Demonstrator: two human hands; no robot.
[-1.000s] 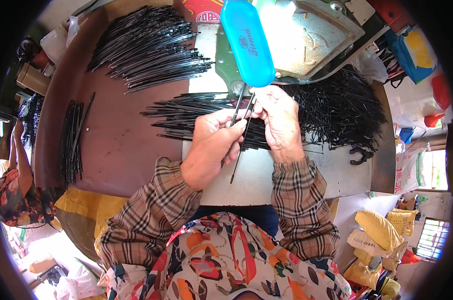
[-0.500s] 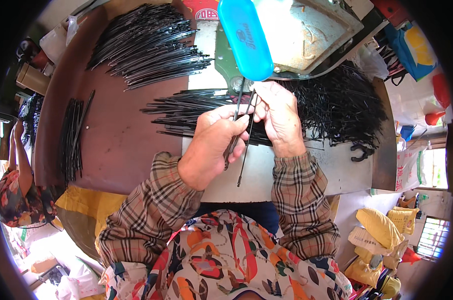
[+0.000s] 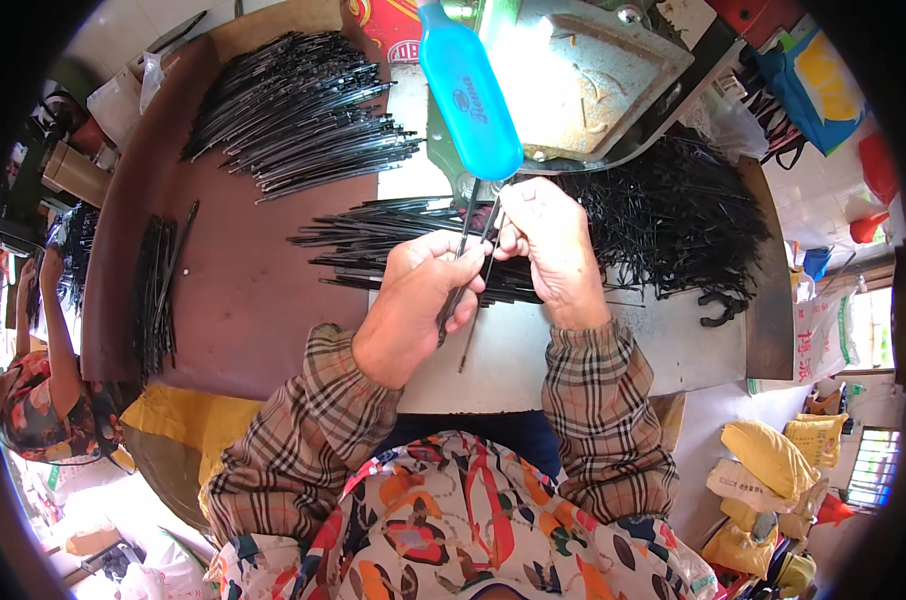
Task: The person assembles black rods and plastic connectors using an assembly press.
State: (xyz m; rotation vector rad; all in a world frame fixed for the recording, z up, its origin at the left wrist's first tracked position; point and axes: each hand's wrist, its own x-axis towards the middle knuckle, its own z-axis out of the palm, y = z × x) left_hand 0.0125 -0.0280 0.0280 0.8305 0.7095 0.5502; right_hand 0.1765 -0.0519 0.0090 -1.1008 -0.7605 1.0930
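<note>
Below the end of a blue rounded plastic piece (image 3: pixel 470 100), my two hands work close together on thin black rods. My left hand (image 3: pixel 398 315) is closed, with a few rods slanting through its fingers. One thin black rod (image 3: pixel 470 345) runs down from the fingertips of my right hand (image 3: pixel 553 245) past the left fingers, its lower end hanging free. The right thumb and forefinger pinch it near the top. Behind my hands a bundle of black rods (image 3: pixel 358 240) lies on the table, partly hidden by them.
A large fanned pile of black rods (image 3: pixel 293 115) lies at the far left, with a smaller bundle (image 3: pixel 156 295) nearer. A tangled black heap (image 3: pixel 663 225) covers the right. A metal machine plate (image 3: pixel 603 90) stands at the back. At the left edge another person's arms (image 3: pixel 63 330) reach up.
The whole view has shifted slightly, moving the blue piece left and down in the picture. My hands keep their grip on the rods and sit slightly closer together.
</note>
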